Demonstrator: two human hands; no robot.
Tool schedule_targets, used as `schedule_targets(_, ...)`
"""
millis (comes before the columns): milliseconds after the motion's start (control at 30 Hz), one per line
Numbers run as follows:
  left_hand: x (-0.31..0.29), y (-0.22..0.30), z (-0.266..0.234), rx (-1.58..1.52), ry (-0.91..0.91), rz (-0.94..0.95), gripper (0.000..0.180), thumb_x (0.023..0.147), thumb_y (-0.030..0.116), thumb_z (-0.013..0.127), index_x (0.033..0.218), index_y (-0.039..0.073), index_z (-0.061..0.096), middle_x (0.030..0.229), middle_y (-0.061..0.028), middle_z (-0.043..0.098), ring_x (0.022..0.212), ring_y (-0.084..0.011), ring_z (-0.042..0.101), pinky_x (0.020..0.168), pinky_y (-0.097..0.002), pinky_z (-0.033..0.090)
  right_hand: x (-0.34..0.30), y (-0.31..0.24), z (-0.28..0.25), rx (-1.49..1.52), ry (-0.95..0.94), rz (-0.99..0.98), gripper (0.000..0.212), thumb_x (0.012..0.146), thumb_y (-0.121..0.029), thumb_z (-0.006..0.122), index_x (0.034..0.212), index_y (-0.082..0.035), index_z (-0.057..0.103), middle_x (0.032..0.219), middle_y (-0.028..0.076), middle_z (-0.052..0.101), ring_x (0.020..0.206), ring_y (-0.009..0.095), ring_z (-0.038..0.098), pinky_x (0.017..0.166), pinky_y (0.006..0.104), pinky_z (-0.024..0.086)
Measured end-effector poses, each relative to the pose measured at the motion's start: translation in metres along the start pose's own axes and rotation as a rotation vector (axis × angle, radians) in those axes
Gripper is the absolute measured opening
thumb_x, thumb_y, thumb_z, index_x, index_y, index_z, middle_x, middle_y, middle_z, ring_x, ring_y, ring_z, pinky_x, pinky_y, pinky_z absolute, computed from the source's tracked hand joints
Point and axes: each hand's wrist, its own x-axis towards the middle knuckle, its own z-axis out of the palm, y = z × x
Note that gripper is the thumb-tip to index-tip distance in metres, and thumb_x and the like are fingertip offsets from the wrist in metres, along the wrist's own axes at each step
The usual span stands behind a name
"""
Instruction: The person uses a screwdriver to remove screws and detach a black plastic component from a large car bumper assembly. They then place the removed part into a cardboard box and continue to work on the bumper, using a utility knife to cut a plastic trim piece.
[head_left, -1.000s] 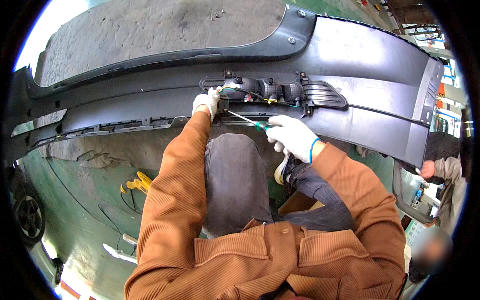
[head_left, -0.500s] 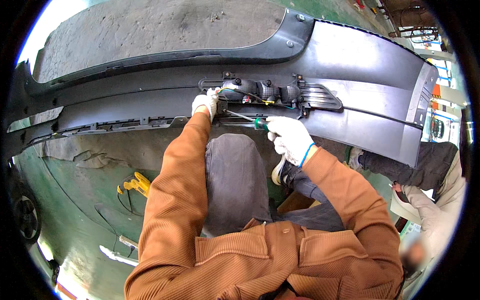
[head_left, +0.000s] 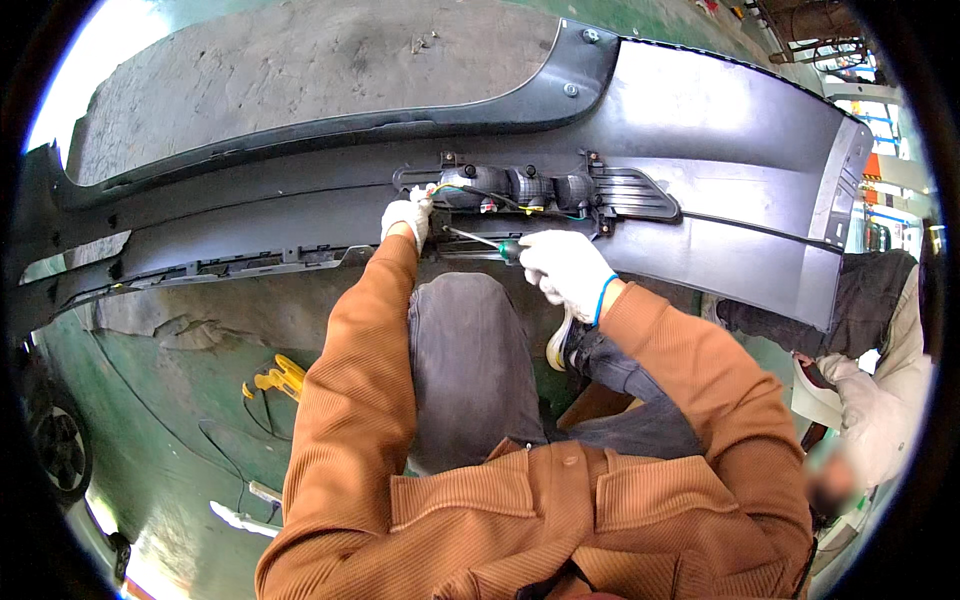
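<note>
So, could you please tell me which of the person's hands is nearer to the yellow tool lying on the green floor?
Left. The left hand rests on the bumper above the yellow tool; the right hand, holding the screwdriver, is farther right.

No package, label or screen showed anywhere in the view. Nothing readable as a sign stood out either; the blue and orange shapes at the far right edge were too small and bent to tell what they were.
</note>
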Motion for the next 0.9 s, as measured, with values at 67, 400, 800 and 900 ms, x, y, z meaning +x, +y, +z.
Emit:
schedule_targets(67, -0.007, 0.003, -0.005, -0.02, -0.003, -0.028, 0.062, 0.09, 0.058, 0.071, 0.117, 0.002, 0.076, 0.12, -0.0241, 0.074, 0.119, -0.0374, 0.069, 0.095, -0.0431, 0.054, -0.001, -0.004, 0.003, 0.242, 0.035, 0.138, 0.017, 0.097, -0.022, 0.065, 0.1, -0.005, 0.066, 0.076, 0.004, 0.065, 0.054, 0.008, 0.054, 0.04, 0.0247, 0.037)
schedule_targets(400, 0.03, -0.017, 0.011, -0.066, -0.09, -0.001, 0.075, 0.093, 0.069, 0.061, 0.12, 0.001, 0.074, 0.12, -0.0261, 0.073, 0.119, -0.0406, 0.068, 0.095, -0.0435, 0.052, -0.01, -0.028, -0.002, -1.471, 0.045, -0.581, 0.037, 0.09, -0.023, 0.063, 0.124, -0.009, 0.066, 0.101, 0.02, 0.069, 0.094, 0.041, 0.069, 0.087, 0.05, 0.055)
schedule_targets(800, 0.026, -0.041, -0.007, -0.138, -0.032, 0.094, 0.069, 0.094, 0.065, 0.062, 0.12, 0.002, 0.075, 0.117, -0.0229, 0.073, 0.113, -0.0366, 0.067, 0.093, -0.0415, 0.052, -0.001, -0.04, 0.003, -1.302, 0.069, -0.786, 0.031, 0.092, -0.031, 0.064, 0.111, -0.007, 0.07, 0.1, 0.02, 0.07, 0.093, 0.037, 0.071, 0.085, 0.0507, 0.056)
schedule_targets(900, 0.0, -0.023, -0.007, -0.409, -0.112, 0.044, 0.059, 0.092, 0.051, 0.077, 0.121, 0.0, 0.073, 0.111, -0.008, 0.074, 0.096, -0.0201, 0.068, 0.087, -0.0357, 0.052, -0.014, -0.042, 0.006, -1.58, -0.055, -0.651, 0.04, 0.092, -0.029, 0.062, 0.128, -0.011, 0.067, 0.105, 0.022, 0.069, 0.1, 0.042, 0.069, 0.093, 0.051, 0.055)
